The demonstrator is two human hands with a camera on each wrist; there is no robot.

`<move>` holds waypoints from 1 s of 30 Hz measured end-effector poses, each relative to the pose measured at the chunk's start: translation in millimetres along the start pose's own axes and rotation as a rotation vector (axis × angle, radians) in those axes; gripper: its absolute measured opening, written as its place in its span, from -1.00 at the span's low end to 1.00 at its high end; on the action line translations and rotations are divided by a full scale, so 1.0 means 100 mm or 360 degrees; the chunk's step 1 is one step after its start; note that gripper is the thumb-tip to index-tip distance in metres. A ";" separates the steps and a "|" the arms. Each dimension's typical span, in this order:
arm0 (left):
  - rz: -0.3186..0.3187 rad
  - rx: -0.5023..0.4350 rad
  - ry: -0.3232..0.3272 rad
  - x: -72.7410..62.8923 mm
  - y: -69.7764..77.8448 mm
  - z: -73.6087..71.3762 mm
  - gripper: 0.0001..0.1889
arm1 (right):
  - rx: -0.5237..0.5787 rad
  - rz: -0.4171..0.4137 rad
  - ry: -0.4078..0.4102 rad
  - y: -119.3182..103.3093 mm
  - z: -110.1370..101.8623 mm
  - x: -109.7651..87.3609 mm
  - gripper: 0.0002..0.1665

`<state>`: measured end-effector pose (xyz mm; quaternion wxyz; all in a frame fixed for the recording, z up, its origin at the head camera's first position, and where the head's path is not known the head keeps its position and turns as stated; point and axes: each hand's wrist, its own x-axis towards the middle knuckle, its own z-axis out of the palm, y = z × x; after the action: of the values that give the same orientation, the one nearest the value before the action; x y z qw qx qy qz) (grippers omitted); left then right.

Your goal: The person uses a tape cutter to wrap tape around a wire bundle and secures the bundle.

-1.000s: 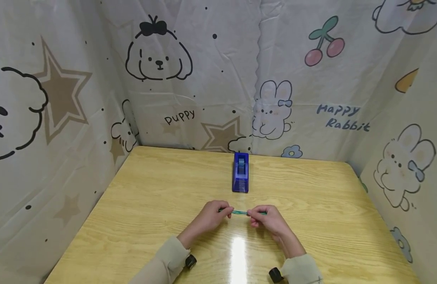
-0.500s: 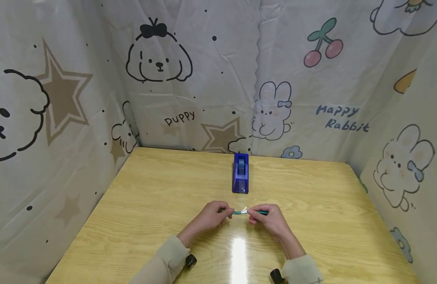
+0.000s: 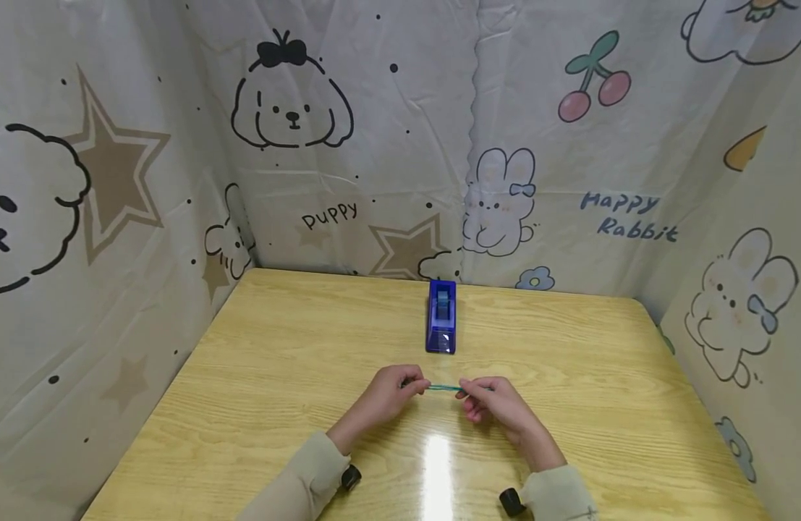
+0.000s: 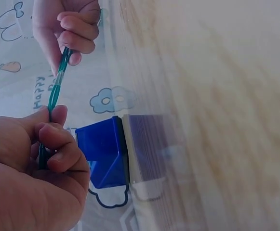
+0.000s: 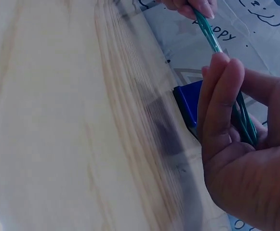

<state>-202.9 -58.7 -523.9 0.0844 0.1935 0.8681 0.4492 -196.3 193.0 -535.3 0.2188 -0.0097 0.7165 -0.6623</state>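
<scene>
Between the two hands, a thin green cord [image 3: 444, 387] of side-by-side strands is stretched level above the table. The left hand [image 3: 395, 391] pinches its left part with thumb and fingers. On the other side, the right hand [image 3: 494, 405] pinches it with thumb and fingertips, and the strands [image 5: 246, 120] run back under that palm. A short piece of clear tape [image 4: 59, 77] lies around the cord near the right fingertips in the left wrist view. Beyond the hands stands a blue tape dispenser [image 3: 441, 318] with a roll in it.
The wooden table [image 3: 309, 325] reaches back to a printed cloth curtain [image 3: 407, 145] that encloses it on the back and both sides. Light glares on the tabletop in front of the hands. A dark wrist device [image 3: 511, 501] sits at each cuff.
A whitish tape end that stuck up from the cord half a second ago no longer shows. The right hand has shifted slightly right and its fingers have changed position; the left hand has barely moved.
</scene>
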 end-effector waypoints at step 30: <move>-0.0052 -0.0062 -0.0016 0.00 0.00 -0.02 -0.69 | -0.0030 -0.0088 0.0138 0.02 0.05 0.03 -0.54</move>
<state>-203.6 -60.2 -522.2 0.1000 0.1799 0.8618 0.4637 -197.4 187.5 -538.2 0.1691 -0.0030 0.7310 -0.6610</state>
